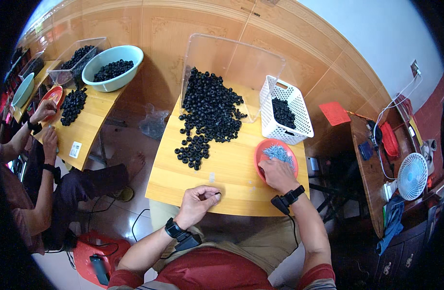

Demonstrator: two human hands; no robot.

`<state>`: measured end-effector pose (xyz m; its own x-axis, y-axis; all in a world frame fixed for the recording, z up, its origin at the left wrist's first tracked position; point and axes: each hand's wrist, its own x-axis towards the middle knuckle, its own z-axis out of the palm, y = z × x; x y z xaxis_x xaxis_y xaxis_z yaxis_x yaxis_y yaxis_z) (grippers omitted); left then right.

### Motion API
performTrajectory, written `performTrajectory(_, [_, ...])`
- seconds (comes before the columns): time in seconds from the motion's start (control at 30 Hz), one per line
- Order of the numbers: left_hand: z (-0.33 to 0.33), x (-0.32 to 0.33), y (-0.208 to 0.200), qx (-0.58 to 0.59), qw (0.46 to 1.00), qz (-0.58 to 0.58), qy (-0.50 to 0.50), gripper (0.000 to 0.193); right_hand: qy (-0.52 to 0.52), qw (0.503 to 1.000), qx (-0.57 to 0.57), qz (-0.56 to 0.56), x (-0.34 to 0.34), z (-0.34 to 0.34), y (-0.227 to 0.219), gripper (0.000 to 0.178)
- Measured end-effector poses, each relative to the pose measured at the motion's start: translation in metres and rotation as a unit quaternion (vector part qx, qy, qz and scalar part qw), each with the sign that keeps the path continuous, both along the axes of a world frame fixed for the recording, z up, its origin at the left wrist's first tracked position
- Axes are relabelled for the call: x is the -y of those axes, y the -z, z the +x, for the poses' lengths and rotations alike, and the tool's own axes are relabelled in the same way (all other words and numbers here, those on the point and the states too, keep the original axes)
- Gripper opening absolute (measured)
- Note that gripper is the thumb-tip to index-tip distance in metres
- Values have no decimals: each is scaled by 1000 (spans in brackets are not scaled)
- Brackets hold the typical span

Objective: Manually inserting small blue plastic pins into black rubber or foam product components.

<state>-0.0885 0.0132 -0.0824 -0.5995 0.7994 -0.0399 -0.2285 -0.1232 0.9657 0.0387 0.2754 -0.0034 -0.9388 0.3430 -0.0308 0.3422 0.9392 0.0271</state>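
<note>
My left hand (pixel 196 205) is closed in a pinch above the table's front edge, with a small black ring-shaped part (pixel 218 194) showing at its fingertips. My right hand (pixel 279 175) reaches into a round red bowl (pixel 258 153) at the right of the wooden table (pixel 171 181). Tiny bluish-grey pieces (pixel 279 153) lie in that bowl. The right fingers are bent together at its near side, and what they grip is too small to make out. Beyond my left hand spreads a large heap of black parts (pixel 210 104), with a smaller cluster (pixel 193 152) nearer me.
A clear plastic bin (pixel 234 43) stands tipped behind the heap. A white perforated basket (pixel 304 116) holds more black parts. At left, another person (pixel 43 113) works at a second table (pixel 96 130) with a pale green basin (pixel 135 67). A fan (pixel 412 176) stands far right.
</note>
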Motion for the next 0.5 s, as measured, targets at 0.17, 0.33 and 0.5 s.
performTrajectory(0.17, [1,-2,-1,7,1000,5,3,13,-29,1000,4,0,-8,-2,4,13])
performTrajectory(0.33, [1,-1,-8,-16,1000,-14,0,14,-22,999,-16,-25,-19,4,11,12])
performTrajectory(0.5, [2,-3,-4,-34,999,-8,0,14,-16,995,-64,-69,-24,10,12,16])
